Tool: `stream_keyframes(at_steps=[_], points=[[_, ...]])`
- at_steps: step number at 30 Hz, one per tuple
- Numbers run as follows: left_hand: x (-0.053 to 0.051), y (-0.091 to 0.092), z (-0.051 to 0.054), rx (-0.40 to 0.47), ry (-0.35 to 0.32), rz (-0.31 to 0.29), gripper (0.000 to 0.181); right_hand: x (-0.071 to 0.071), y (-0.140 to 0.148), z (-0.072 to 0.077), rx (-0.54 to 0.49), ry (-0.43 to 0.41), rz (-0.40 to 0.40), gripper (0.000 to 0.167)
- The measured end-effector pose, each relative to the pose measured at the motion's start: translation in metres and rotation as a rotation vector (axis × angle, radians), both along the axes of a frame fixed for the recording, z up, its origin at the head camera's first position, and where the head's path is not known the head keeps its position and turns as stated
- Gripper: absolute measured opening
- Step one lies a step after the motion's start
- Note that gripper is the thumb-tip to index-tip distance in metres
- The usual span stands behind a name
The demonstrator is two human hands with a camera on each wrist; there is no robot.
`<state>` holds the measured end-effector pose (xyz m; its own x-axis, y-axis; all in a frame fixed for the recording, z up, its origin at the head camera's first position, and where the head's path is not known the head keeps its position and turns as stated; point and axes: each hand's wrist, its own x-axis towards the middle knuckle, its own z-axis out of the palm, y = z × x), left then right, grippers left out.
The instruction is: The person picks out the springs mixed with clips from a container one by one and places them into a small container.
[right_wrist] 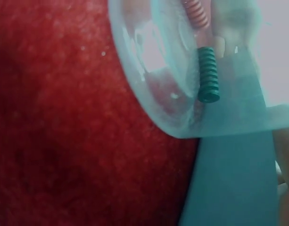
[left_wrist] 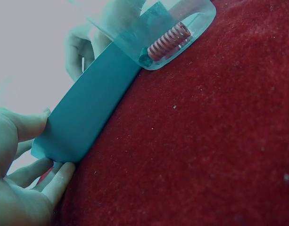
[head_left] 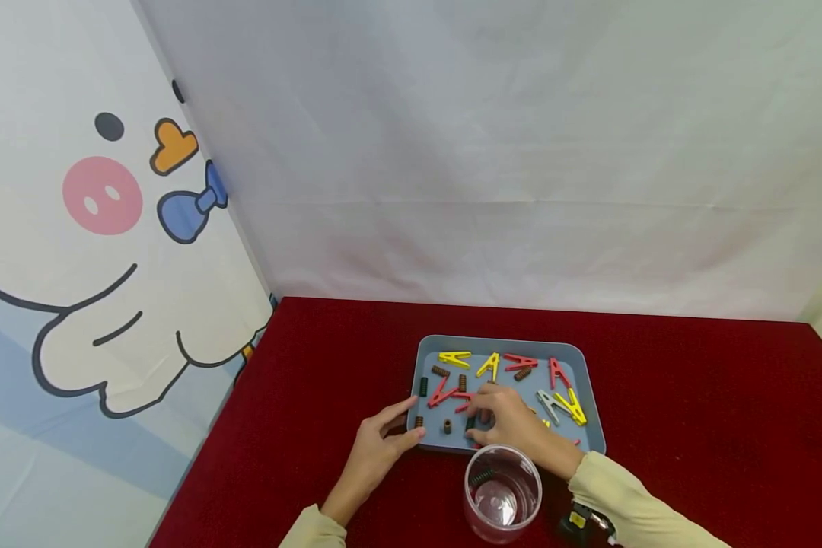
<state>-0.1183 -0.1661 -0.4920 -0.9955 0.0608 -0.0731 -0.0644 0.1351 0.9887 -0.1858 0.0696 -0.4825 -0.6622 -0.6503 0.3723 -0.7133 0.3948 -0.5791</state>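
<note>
My left hand (head_left: pixel 373 453) holds the near left corner of a blue-grey tray (head_left: pixel 430 346); the left wrist view shows its thumb at the rim and fingers around the outer wall. Over the tray's near middle, my right hand (head_left: pixel 510 418) pinches a dark green spring (head_left: pixel 470 423) between thumb and fingers. In front of the tray is a clear cup (head_left: pixel 500 525). It contains a green spring (right_wrist: pixel 209 75) and a red spring (left_wrist: pixel 169 42). Brown springs (head_left: pixel 462 382), another dark green spring (head_left: pixel 423 387), and several red clips (head_left: pixel 442 393) and yellow clips (head_left: pixel 489 365) lie scattered in the tray.
A grey clip (head_left: pixel 548 407) lies on the tray's right side, near a yellow clip. Dark red cloth (head_left: pixel 692 418) covers the table. Behind stands a pale curtain (head_left: pixel 520 152), with a cartoon-printed sheet (head_left: pixel 109 304) at left. A small black device (head_left: pixel 578 521) sits by the right sleeve.
</note>
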Motion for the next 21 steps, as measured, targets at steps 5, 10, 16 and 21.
stream_keyframes(at_steps=[5,10,16,21], points=[[0.0,-0.001,0.0,-0.006,0.004,0.0,0.054,-0.001,0.003,0.001,-0.064,-0.087,0.024,0.017],[0.002,-0.001,0.006,-0.004,-0.007,-0.007,0.053,0.0,0.005,0.003,-0.096,-0.178,0.012,0.017],[0.009,0.002,0.028,-0.003,-0.015,-0.016,0.052,0.004,0.007,0.008,-0.123,-0.202,-0.004,0.018],[0.012,0.002,0.036,0.009,-0.014,-0.016,0.052,0.006,0.008,0.013,-0.132,-0.25,-0.025,0.018]])
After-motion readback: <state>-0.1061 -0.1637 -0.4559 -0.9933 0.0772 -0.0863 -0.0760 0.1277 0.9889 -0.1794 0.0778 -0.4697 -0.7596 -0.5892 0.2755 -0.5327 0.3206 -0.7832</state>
